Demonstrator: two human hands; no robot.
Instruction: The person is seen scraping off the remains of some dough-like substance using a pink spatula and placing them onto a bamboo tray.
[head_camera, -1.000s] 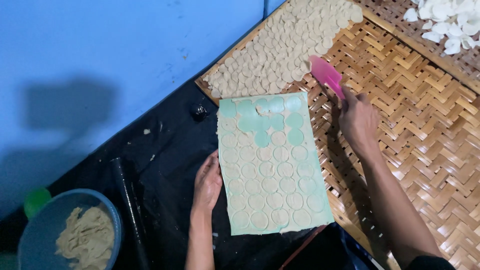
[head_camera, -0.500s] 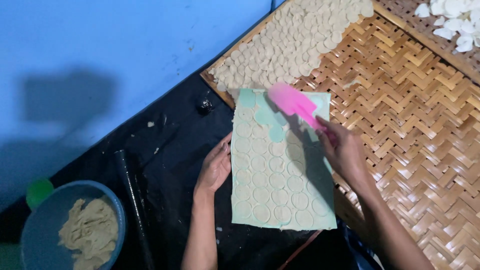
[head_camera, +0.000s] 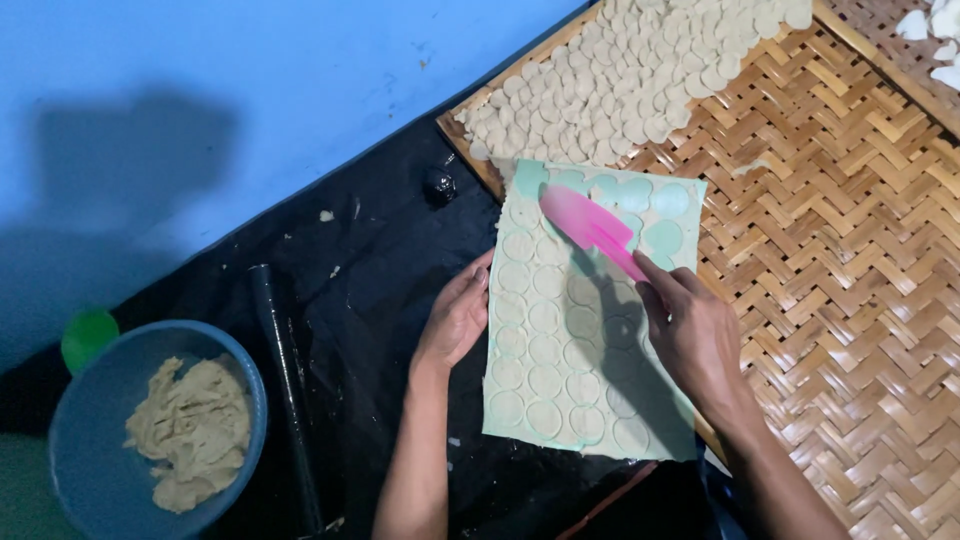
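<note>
A pale green mat (head_camera: 590, 320) covered with rows of cut dough circles lies half on a black sheet, half on a woven bamboo tray (head_camera: 850, 220). My right hand (head_camera: 690, 330) grips a pink spatula (head_camera: 590, 228), whose blade rests on the mat's upper part, where several circles are gone. My left hand (head_camera: 458, 318) lies flat on the mat's left edge, fingers together, pressing it down. Many dough discs (head_camera: 620, 75) lie in overlapping rows on the far part of the tray.
A blue bowl (head_camera: 90, 480) with a lump of dough (head_camera: 195, 430) stands at the lower left, a green lid (head_camera: 88, 335) beside it. A black rolling pin (head_camera: 285, 380) lies on the black sheet. A blue wall fills the upper left. White pieces (head_camera: 935, 30) sit top right.
My right hand has brought the pink spatula from the tray's discs back onto the mat's upper part. My left hand stayed on the mat's left edge.
</note>
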